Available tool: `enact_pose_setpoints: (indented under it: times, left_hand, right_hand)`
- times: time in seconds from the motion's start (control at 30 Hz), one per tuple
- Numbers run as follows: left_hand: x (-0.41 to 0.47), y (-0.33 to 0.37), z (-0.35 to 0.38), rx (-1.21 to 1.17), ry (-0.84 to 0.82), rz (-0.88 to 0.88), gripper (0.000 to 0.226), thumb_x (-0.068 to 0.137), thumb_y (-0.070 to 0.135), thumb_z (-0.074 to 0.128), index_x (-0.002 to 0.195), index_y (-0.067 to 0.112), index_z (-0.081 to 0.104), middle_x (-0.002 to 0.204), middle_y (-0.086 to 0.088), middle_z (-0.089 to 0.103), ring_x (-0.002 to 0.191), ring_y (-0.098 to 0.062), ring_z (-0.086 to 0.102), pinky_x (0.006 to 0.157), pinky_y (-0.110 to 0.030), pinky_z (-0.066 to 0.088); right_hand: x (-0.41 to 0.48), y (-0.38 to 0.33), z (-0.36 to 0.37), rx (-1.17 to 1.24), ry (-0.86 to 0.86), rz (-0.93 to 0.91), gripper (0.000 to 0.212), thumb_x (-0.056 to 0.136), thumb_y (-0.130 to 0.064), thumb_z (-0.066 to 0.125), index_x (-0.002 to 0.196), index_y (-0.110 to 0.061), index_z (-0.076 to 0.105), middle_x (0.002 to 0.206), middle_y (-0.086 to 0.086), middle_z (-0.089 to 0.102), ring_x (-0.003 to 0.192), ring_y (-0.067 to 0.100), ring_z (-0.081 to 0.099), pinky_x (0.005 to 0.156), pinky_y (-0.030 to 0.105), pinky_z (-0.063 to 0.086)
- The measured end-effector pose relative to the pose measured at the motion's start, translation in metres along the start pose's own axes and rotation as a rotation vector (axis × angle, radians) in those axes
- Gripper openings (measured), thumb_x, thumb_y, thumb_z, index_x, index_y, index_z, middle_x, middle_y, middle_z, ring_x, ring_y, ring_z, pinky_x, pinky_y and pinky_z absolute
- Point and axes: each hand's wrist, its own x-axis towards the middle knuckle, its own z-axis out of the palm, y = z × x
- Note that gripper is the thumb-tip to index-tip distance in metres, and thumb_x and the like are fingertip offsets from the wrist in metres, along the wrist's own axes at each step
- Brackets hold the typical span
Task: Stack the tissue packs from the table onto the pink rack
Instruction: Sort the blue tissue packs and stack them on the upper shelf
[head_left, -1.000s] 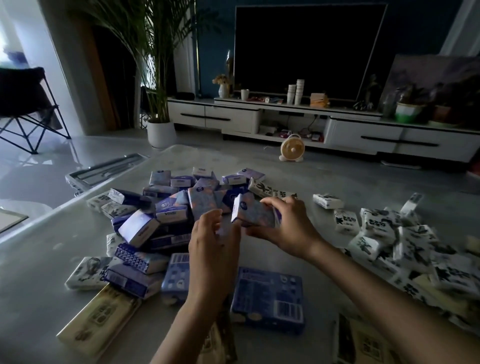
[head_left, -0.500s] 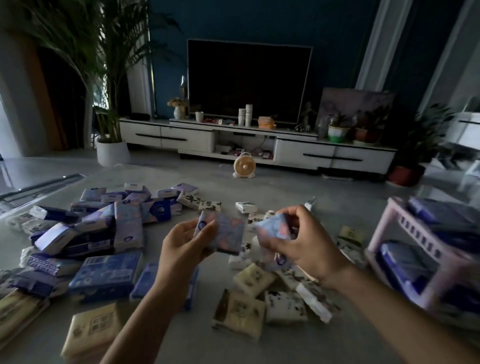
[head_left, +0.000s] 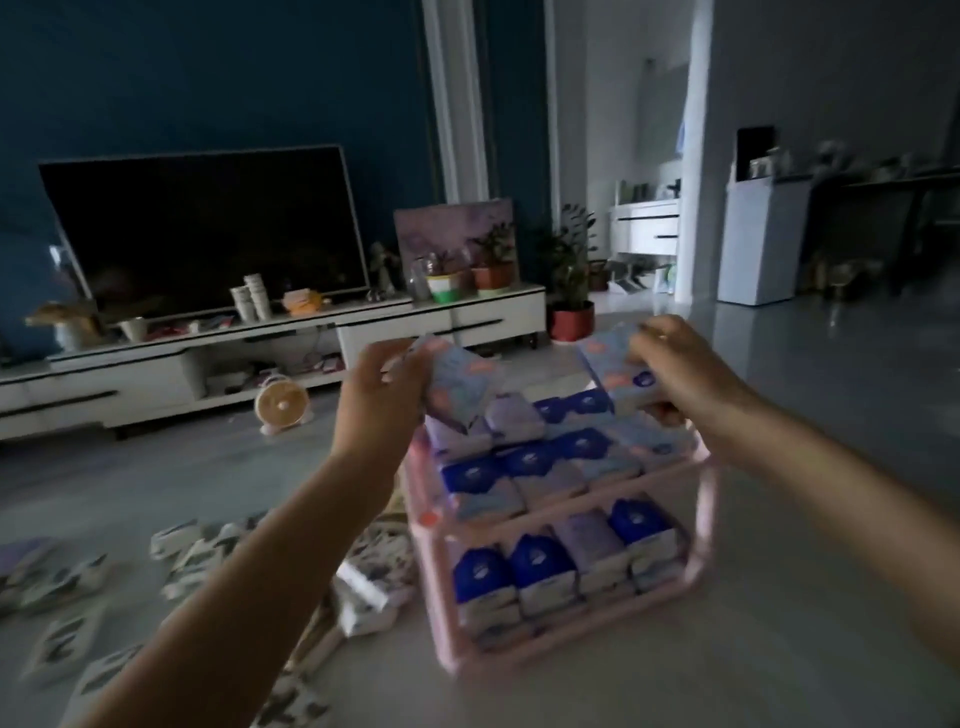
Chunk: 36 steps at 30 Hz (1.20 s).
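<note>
The pink rack (head_left: 707, 499) stands on the table at centre right, its two shelves filled with rows of blue and lilac tissue packs (head_left: 524, 462). My left hand (head_left: 382, 392) grips a pale blue tissue pack (head_left: 460, 382) over the rack's upper left corner. My right hand (head_left: 680, 364) grips a second pale blue tissue pack (head_left: 618, 371) over the upper right part of the rack. Both packs hang tilted just above the top shelf's rows.
Loose white and black patterned tissue packs (head_left: 197, 556) lie scattered on the table to the left of the rack. Beyond the table are a small fan (head_left: 281, 405) on the floor, a TV (head_left: 202, 228) on a white cabinet, and potted plants (head_left: 571, 291).
My view swung right from the pile of packs to the rack. Both hands carried a pack each from mid-table up over the rack's top shelf.
</note>
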Motion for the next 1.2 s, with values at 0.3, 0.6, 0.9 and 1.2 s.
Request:
enact_pose_setpoints:
  times: [0.3,0.6,0.9,1.2]
  left_hand:
    - [0.079,-0.050,0.115,0.655,-0.264,-0.020,0.010,0.094,0.033,0.043,0.094,0.033,0.053,0.107,-0.005,0.062,0.106,-0.029,0.052,0.093,-0.043,0.042]
    - [0.067,-0.046,0.120,1.331,-0.504,0.257,0.028,0.099,0.026,0.028,0.119,0.022,0.047,0.119,-0.002,0.051,0.118,-0.026,0.038,0.097,-0.039,0.029]
    - [0.064,-0.042,0.122,1.362,-0.697,0.070,0.034,0.099,0.032,0.027,0.131,0.027,0.037,0.128,-0.002,0.046,0.124,-0.029,0.039,0.104,-0.059,0.023]
    - [0.051,-0.063,0.033,1.225,-0.412,-0.062,0.053,0.096,0.044,0.016,0.142,0.022,0.028,0.152,-0.001,0.019,0.141,-0.027,0.010,0.112,-0.058,0.010]
  right_hand:
    - [0.070,0.050,-0.005,-0.348,-0.113,-0.026,0.047,0.095,-0.020,0.045,0.140,-0.017,0.033,0.125,0.013,0.054,0.085,0.020,0.057,0.059,0.022,0.043]
    - [0.077,0.067,0.003,-0.859,-0.162,-0.084,0.024,0.097,-0.022,0.035,0.101,-0.004,0.050,0.122,0.016,0.042,0.111,0.027,0.040,0.082,0.028,0.033]
    - [0.071,0.077,0.014,-0.863,-0.363,-0.267,0.043,0.098,-0.044,0.024,0.129,-0.025,0.047,0.131,0.009,0.045,0.125,0.026,0.038,0.102,0.039,0.033]
    - [0.056,0.063,0.012,-0.943,-0.378,-0.229,0.060,0.093,-0.058,0.020,0.147,-0.029,0.019,0.157,0.004,0.005,0.143,0.022,0.003,0.116,0.041,0.005]
